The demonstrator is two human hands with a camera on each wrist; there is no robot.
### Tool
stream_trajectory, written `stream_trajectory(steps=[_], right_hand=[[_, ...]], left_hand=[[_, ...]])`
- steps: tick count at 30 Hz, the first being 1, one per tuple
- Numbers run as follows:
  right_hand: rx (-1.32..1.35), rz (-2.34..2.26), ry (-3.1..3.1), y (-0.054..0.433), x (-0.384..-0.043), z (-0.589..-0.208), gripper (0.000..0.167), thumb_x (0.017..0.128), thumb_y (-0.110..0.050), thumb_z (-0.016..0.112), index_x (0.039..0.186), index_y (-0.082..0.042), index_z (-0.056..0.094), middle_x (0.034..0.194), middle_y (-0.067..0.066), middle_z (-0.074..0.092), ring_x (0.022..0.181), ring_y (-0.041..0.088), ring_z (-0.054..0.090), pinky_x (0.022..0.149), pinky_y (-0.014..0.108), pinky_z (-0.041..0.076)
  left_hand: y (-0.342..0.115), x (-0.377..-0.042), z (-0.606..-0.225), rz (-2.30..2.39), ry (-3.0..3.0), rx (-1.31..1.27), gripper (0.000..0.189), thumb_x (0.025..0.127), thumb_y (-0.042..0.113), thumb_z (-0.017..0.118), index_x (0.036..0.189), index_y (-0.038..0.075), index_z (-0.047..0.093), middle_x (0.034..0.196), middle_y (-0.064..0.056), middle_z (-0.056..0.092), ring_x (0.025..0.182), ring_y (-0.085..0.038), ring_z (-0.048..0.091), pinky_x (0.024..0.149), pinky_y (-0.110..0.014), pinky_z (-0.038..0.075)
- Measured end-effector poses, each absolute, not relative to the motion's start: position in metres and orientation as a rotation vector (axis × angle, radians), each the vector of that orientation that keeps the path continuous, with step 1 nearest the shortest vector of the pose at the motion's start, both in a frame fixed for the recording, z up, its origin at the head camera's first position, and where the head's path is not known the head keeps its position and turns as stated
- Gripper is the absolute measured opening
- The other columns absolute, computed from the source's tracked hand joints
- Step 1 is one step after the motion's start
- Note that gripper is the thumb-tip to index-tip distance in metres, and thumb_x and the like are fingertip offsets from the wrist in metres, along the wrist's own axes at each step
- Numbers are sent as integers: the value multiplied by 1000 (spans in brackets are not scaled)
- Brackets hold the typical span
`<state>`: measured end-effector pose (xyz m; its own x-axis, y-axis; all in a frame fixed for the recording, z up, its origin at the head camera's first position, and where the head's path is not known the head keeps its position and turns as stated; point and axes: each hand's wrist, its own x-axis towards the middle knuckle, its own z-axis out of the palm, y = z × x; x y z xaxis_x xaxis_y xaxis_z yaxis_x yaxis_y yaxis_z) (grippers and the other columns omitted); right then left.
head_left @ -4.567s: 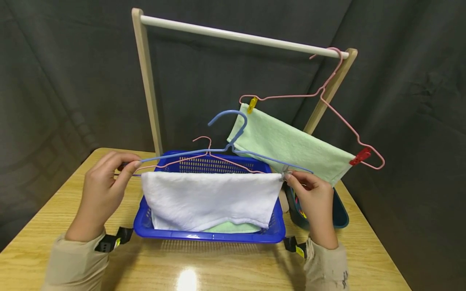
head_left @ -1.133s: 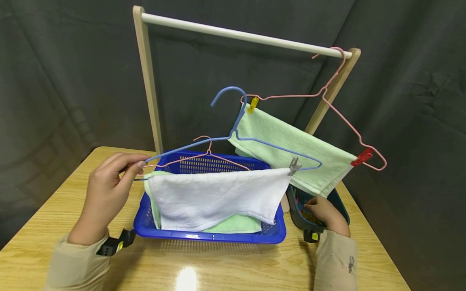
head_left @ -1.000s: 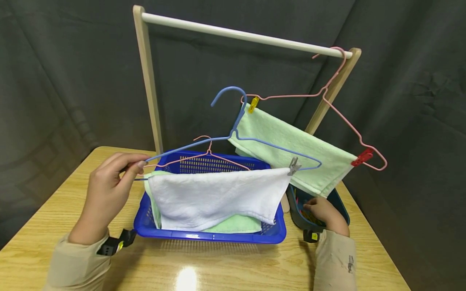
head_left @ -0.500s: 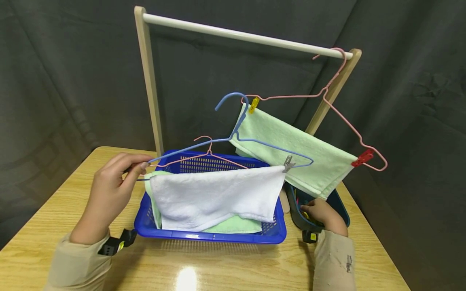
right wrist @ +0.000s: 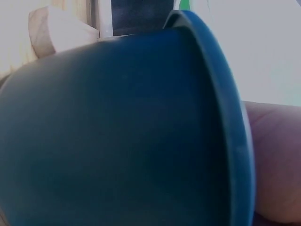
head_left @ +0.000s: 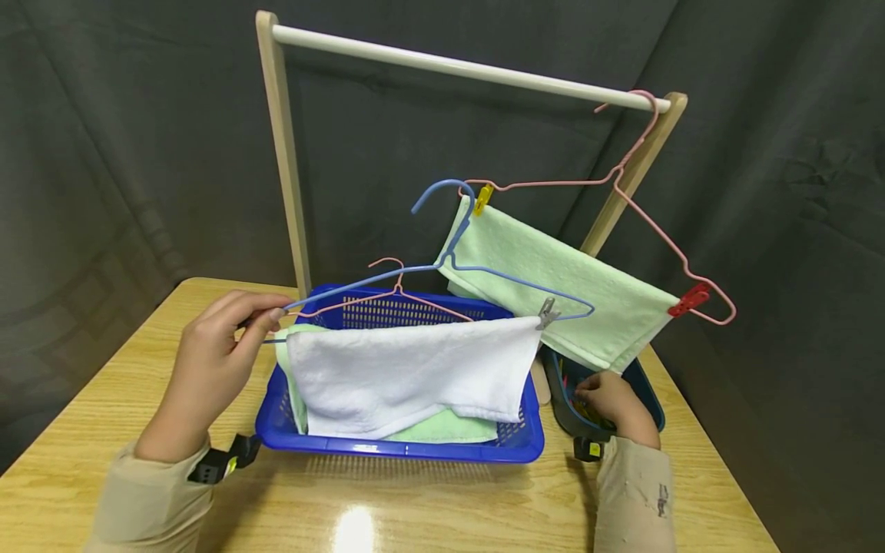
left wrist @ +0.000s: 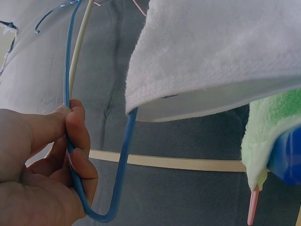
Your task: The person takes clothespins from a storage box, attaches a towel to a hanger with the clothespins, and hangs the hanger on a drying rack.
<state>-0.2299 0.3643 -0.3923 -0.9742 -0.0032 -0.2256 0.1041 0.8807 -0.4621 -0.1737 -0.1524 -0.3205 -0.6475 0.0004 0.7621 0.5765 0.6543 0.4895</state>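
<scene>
In the head view my left hand (head_left: 223, 342) pinches the left end of a blue clothes hanger (head_left: 349, 286) between thumb and fingers. A white towel (head_left: 408, 376) is draped over the hanger's lower bar. Its right corner carries a grey clothespin (head_left: 548, 313). The left wrist view shows fingers (left wrist: 77, 129) curled round the blue wire, with the bar's bare bend below the towel's edge. My right hand (head_left: 618, 403) reaches into a dark teal bin (head_left: 653, 395) holding small colourful items. What its fingertips do there cannot be told; in the right wrist view the bin's wall (right wrist: 117, 132) hides them.
Behind the towel sits a blue basket (head_left: 397, 447) with light green cloth (head_left: 449, 426) and a pink hanger (head_left: 397, 288). A rack with a white rail (head_left: 470, 71) stands behind. From it a pink hanger (head_left: 653, 215) bears a green towel (head_left: 560, 276), overhanging the bin.
My right hand has let go of the grey clothespin on the towel's corner and moved down right into the bin. Lately the blue hanger has dipped slightly; my left hand keeps its hold.
</scene>
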Motion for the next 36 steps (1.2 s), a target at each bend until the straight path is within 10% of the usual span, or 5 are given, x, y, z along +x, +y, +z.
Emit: stream_trajectory(steps=[36], right_hand=[[166, -741, 2911, 359, -222, -371, 43, 93, -11, 68, 123, 18, 59, 115, 36, 63, 101, 47, 63, 82, 55, 53]], left_hand=[[-152, -175, -324, -846, -2133, -404, 6, 96, 2, 68, 95, -4, 67, 89, -13, 61, 82, -7, 44, 72, -24, 35]])
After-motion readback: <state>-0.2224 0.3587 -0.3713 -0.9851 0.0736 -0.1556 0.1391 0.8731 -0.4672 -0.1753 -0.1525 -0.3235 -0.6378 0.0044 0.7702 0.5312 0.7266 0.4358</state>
